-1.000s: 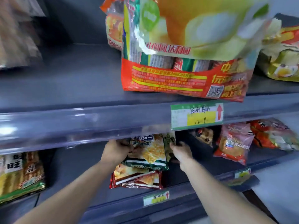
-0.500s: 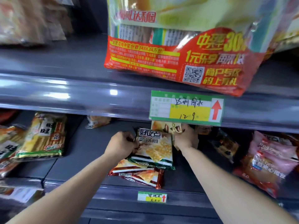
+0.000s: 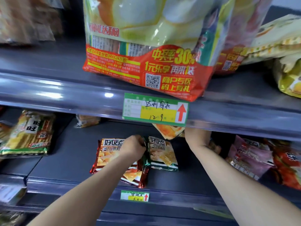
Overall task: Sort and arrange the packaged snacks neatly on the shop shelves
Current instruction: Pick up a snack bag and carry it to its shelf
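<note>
Centre frame, on the lower shelf (image 3: 70,154): the left hand (image 3: 133,146) pinches the top left corner of a green-edged cracker packet (image 3: 162,154) with curled fingers. The packet lies flat, touching a red-edged packet (image 3: 109,154) on its left. Right of centre, the right hand (image 3: 197,137) meets an orange packet (image 3: 168,130) under the price tag (image 3: 155,110) - the shelf edge hides its fingers, so I cannot tell their state.

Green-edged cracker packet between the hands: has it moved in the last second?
Yes. The green-edged foil cracker packet slid right: it lay on the red foil packets, above the small lower price tag; now it sits beside them, right of that tag.
</note>
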`<action>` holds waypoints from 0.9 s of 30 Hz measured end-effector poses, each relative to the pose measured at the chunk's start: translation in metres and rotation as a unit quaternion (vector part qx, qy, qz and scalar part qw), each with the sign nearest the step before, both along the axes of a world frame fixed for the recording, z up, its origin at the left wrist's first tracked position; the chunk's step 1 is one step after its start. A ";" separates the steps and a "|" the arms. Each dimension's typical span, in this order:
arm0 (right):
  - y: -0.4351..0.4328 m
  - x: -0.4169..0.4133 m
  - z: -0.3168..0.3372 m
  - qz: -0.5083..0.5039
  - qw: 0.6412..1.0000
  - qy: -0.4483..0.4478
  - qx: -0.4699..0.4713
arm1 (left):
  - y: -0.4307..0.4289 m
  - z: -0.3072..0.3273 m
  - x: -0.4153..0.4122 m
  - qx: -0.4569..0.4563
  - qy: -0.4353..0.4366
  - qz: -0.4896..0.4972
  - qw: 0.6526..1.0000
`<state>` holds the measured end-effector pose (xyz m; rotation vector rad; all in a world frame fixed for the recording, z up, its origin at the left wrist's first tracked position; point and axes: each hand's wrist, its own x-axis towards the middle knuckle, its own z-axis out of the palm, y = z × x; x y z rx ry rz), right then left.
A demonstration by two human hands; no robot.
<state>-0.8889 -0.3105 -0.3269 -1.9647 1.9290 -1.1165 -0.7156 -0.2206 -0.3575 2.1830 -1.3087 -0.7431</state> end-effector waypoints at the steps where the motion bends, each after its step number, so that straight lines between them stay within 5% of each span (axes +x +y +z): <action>1: 0.003 -0.003 0.001 0.002 1.000 -0.013 -0.002 | 0.002 -0.001 0.000 -0.001 0.011 0.002 1.000; 13: 0.057 -0.015 0.027 0.108 0.992 0.045 0.049 | 0.041 0.036 0.014 -0.141 0.089 0.004 0.986; 27: 0.197 -0.047 0.084 0.113 0.988 -0.100 -0.032 | 0.166 0.076 0.007 -0.187 0.157 -0.039 0.969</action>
